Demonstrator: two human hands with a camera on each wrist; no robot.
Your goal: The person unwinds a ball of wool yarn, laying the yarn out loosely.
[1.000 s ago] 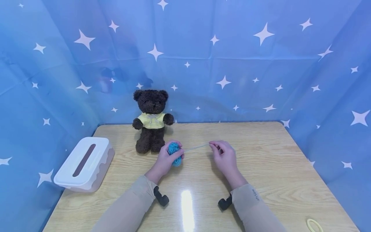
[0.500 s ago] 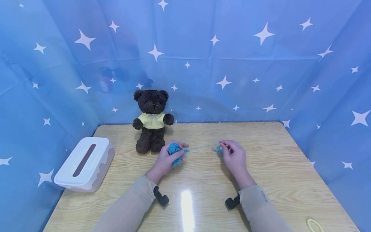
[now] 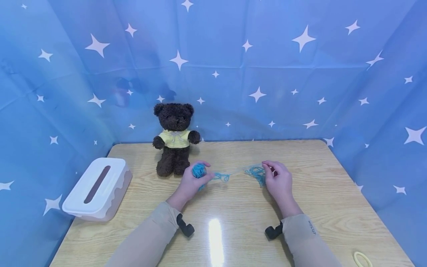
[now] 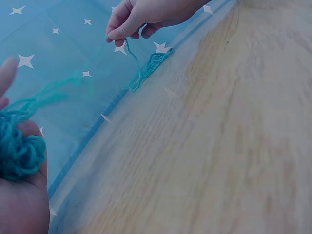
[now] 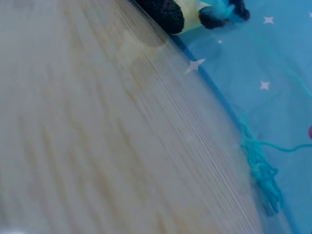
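My left hand (image 3: 191, 184) grips a ball of turquoise yarn (image 3: 199, 170), its thumb across the near side. In the left wrist view the yarn bundle (image 4: 20, 151) sits in the palm, with blurred loops trailing off it. Between finger and thumb, my right hand (image 3: 279, 180) pinches a strand, which stretches in the air from the left hand. A slack tangle of unwound yarn (image 3: 257, 175) hangs or lies just left of the right hand. The right wrist view shows that tangle (image 5: 264, 178) too, while the right hand is almost wholly outside it.
Behind the left hand a dark brown teddy bear (image 3: 174, 139) in a yellow shirt stands on the wooden table (image 3: 320, 193). A white lidded box (image 3: 96, 189) with a slot is at the left edge. A pale yellow ring (image 3: 361, 259) lies front right.
The right hand has moved to the right, pulling the strand away from the left hand. More loose yarn now shows beside it, and loops have come off the ball. The left hand has barely moved.
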